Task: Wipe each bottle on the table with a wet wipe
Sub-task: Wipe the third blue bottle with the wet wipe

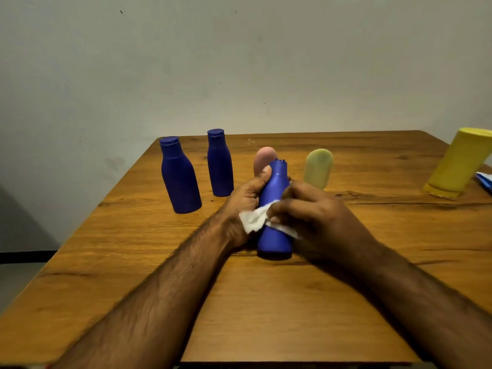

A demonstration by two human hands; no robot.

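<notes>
My left hand (246, 198) grips a blue bottle (275, 235) near its neck, holding it tilted over the middle of the wooden table (159, 262). My right hand (311, 211) presses a crumpled white wet wipe (257, 218) against the bottle's side, fingers curled round the wipe. Two more blue bottles stand upright at the back left, one nearer (179, 177) and one farther (219, 163). Behind my hands stand a pink bottle (263, 158), partly hidden, and a pale green bottle (318, 167). A large yellow bottle (458, 163) stands upside down at the right edge.
A white and blue packet (484, 179) lies at the far right edge, mostly cut off. A plain wall runs behind the table. The table's left edge drops to the floor; its front edge is close to me.
</notes>
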